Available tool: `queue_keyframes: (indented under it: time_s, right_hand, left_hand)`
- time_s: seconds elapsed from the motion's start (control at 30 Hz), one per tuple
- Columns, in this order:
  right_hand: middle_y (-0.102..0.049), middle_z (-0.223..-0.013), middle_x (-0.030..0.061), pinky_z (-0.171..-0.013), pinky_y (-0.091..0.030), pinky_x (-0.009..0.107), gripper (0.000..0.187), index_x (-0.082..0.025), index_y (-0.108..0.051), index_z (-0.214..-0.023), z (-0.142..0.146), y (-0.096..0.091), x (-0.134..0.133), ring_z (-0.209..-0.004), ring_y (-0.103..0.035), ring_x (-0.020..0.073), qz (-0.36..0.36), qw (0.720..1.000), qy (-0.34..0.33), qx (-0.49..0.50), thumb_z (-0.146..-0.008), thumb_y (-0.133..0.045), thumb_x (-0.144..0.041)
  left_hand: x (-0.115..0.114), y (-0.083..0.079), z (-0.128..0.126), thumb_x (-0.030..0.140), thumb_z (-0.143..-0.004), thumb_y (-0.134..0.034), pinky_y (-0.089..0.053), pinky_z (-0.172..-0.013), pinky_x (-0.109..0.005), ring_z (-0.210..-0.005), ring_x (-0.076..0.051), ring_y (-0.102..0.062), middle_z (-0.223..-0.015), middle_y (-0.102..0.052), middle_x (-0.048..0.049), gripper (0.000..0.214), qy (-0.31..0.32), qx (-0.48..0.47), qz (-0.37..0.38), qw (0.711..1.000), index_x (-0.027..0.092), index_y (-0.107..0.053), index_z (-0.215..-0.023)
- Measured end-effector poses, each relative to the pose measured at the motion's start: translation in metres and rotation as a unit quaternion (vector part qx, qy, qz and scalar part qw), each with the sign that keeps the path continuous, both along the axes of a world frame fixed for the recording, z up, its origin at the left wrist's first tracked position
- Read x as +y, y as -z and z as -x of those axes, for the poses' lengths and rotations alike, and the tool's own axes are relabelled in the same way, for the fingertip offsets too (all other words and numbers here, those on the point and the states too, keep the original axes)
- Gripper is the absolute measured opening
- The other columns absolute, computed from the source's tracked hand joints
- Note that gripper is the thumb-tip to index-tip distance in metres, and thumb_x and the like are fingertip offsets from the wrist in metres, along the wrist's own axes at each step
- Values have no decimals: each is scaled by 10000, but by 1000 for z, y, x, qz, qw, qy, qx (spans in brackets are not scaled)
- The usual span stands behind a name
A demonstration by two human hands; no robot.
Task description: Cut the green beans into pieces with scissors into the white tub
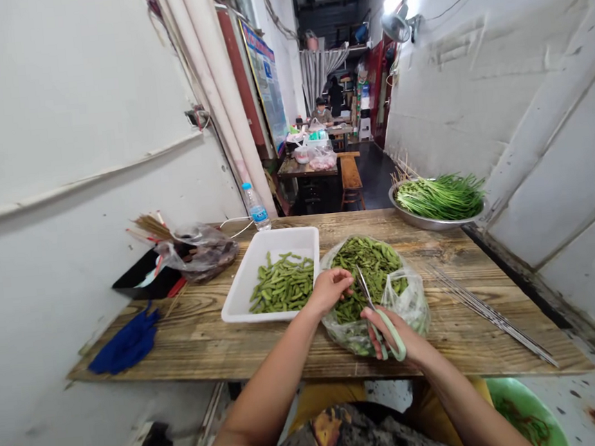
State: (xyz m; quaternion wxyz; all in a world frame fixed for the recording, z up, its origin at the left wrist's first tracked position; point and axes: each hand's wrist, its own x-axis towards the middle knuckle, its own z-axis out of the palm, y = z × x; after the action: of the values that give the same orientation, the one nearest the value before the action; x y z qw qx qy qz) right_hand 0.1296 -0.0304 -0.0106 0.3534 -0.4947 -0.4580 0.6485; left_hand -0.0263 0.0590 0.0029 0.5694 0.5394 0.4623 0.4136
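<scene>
My right hand [393, 336] grips a pair of scissors [390, 333] with pale green handles, its metal blades parted and pointing up and away over the pods. Close to the blade tips, my left hand [333, 289] has its fingers curled together; whatever they pinch is too small to make out. Beneath both hands sits an open clear plastic bag [411, 296] full of green soybean pods [368, 258]. Left of it stands a white rectangular tub [241, 294], with a heap of green pods [284, 279] on its floor.
A metal bowl of green chives [438, 197] stands at the back right. Metal skewers [493, 313] lie on the wooden table [204, 342]. At left are a blue glove [125, 342], a black tray [149, 277] and a plastic bag. A water bottle [257, 209] stands behind the tub.
</scene>
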Motion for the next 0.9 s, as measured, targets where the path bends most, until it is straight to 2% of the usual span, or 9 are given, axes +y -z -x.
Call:
queue_keyframes:
  time_s: [0.13,0.33,0.43,0.53,0.6,0.67,0.73,0.9]
  right_hand:
    - [-481,-549,-73,-309,-385,197,402,-216,-465,-775,-2,4,4,-358,-439,76,-28,999,-8,-35,-784,-519,-614]
    - [-401,-424,-103,-256,-340,195,400,-220,-468,-745,-7,2,7,-277,-380,79,-32,996,-15,-86,-736,-590,-601]
    - [-423,-446,-93,-258,-343,202,404,-218,-475,-750,-5,0,6,-290,-389,82,-20,997,7,-74,-719,-612,-597]
    - [-491,-548,-65,-335,-416,220,426,-218,-504,-852,-4,-2,3,-377,-448,89,9,1000,22,3,-751,-557,-628]
    - [-516,-601,-45,-398,-455,237,453,-219,-513,-919,-4,-4,0,-436,-483,99,33,998,12,52,-772,-517,-647]
    - [-516,-612,-36,-421,-460,245,463,-219,-519,-940,-4,-7,-2,-456,-490,105,40,997,1,71,-774,-513,-651]
    - [-505,-603,-36,-412,-448,242,452,-221,-525,-920,-4,-9,-3,-449,-479,103,34,997,6,71,-767,-531,-646]
    - [-494,-570,-46,-374,-421,232,447,-218,-525,-888,-2,-14,-3,-411,-458,96,26,997,18,71,-761,-537,-647]
  left_hand:
    - [-4,-7,1,289,-695,-663,-324,-431,-202,-410,-79,-495,-586,-608,1,154,39,51,-17,998,146,-609,-716]
    - [-6,-11,3,243,-685,-666,-350,-455,-204,-425,-67,-478,-582,-614,0,114,67,54,-12,996,133,-632,-687]
    - [-4,-7,3,213,-642,-719,-348,-447,-183,-434,-50,-460,-542,-562,32,135,23,17,9,1000,125,-626,-683]
    - [-3,-7,2,237,-648,-746,-377,-442,-166,-446,-45,-485,-545,-545,43,202,-33,-93,78,992,128,-588,-714]
    - [-4,-10,-1,244,-663,-750,-461,-515,-183,-515,-71,-574,-575,-578,26,230,-43,-167,123,977,132,-558,-723]
    - [-6,-12,-5,226,-668,-753,-519,-614,-219,-611,-107,-642,-617,-617,3,231,-48,-207,137,967,130,-549,-720]
    - [-10,-13,-11,216,-664,-755,-525,-629,-229,-641,-124,-659,-628,-631,-10,229,-60,-219,134,965,125,-552,-719]
    - [-20,-8,-24,268,-612,-781,-383,-445,-157,-477,-66,-551,-540,-597,12,292,-101,-193,104,970,117,-560,-727]
